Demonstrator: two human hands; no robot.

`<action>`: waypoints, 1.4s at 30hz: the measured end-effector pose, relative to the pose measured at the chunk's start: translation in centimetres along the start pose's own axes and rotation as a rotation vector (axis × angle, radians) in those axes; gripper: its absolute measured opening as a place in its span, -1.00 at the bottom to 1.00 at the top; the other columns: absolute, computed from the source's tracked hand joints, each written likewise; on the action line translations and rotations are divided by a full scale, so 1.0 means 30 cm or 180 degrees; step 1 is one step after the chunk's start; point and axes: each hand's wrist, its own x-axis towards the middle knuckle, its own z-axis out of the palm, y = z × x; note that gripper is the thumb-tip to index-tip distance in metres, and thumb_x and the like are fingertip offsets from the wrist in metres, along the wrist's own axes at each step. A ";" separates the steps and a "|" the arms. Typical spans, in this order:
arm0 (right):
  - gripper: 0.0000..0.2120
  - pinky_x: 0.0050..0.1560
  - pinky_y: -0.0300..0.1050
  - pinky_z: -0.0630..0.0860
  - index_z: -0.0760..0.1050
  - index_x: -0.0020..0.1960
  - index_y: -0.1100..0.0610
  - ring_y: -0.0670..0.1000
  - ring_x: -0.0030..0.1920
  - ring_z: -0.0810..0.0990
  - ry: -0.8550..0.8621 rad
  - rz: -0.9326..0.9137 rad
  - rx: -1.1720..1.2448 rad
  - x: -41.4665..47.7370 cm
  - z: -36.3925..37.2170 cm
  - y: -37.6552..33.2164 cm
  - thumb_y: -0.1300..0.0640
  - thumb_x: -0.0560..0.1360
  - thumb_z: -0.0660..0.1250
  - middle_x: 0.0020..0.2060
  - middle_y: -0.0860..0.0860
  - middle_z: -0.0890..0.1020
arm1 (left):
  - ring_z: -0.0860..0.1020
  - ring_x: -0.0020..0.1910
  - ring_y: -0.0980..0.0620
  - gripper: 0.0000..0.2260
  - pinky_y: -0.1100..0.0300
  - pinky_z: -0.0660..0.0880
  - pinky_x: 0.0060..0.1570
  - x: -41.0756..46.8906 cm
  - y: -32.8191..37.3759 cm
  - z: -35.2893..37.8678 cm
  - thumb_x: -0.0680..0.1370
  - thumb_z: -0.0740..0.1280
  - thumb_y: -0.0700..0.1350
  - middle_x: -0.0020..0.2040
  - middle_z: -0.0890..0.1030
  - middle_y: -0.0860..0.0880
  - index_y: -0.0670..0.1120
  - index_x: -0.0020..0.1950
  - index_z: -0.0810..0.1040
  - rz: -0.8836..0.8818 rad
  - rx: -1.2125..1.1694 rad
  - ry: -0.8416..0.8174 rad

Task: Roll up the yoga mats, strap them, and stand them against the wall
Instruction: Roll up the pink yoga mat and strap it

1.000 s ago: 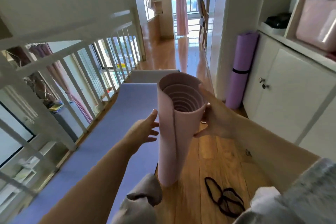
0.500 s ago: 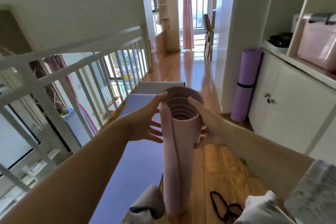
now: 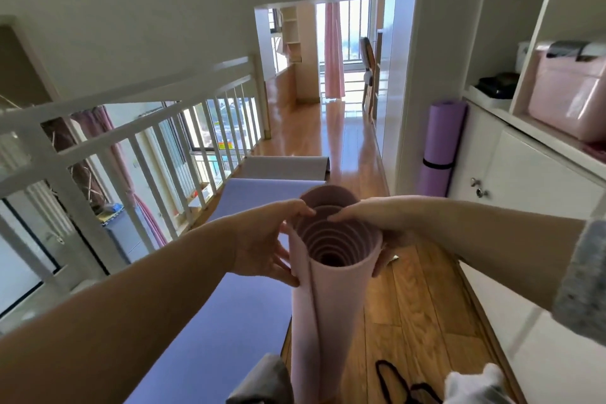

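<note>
A pink yoga mat (image 3: 331, 311), loosely rolled, stands upright on the wooden floor in front of me, its spiral top open to view. My left hand (image 3: 265, 239) holds the roll's upper left side, thumb over the rim and fingers on the outer flap. On the upper right side my right hand (image 3: 370, 223) grips it, fingertips over the rim and the other fingers curled round the back. A blue mat (image 3: 196, 321) lies flat to the left, a grey mat (image 3: 285, 167) beyond it. Black straps (image 3: 393, 377) lie on the floor at the bottom right.
A purple rolled mat (image 3: 439, 147) with a black strap stands against the wall by the white cabinet (image 3: 541, 207). A white railing (image 3: 131, 141) runs along the left side. A pink box (image 3: 570, 92) sits on the shelf. The wooden hallway continues ahead.
My left hand came from beside the roll onto its top rim and now holds it. My right hand slid up to the rim. The view tilted upward.
</note>
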 end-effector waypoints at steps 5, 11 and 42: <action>-0.76 -0.06 0.21 0.62 0.50 0.07 0.09 0.22 0.03 0.63 -0.0175 0.0017 -0.0193 0.009 0.044 -0.041 -0.04 0.51 0.35 0.03 0.15 0.62 | 0.57 0.12 -0.29 -0.68 -0.17 0.59 -0.01 0.006 -0.007 0.000 0.53 0.34 -0.06 0.19 0.55 -0.26 -0.12 0.24 0.49 -0.0163 0.0218 0.0234; -0.70 -0.09 0.20 0.63 0.45 0.15 0.11 0.23 -0.02 0.66 -0.0215 0.0145 -0.0367 0.050 0.057 -0.050 0.04 0.49 0.41 0.03 0.17 0.61 | 0.64 -0.03 -0.21 -0.82 -0.14 0.61 -0.05 0.044 -0.085 0.046 0.56 0.27 -0.19 0.01 0.64 -0.24 -0.20 0.13 0.54 -0.0043 0.0275 0.0681; -0.46 0.22 0.43 0.38 0.50 0.19 0.14 0.26 0.08 0.60 -0.0109 0.0232 0.1059 0.353 0.137 0.008 -0.14 0.32 0.46 0.01 0.19 0.66 | 0.55 0.17 -0.19 -0.42 -0.14 0.57 0.08 0.288 -0.225 -0.095 0.34 0.43 0.30 0.20 0.58 -0.14 0.02 0.25 0.54 0.0082 -0.0784 0.0264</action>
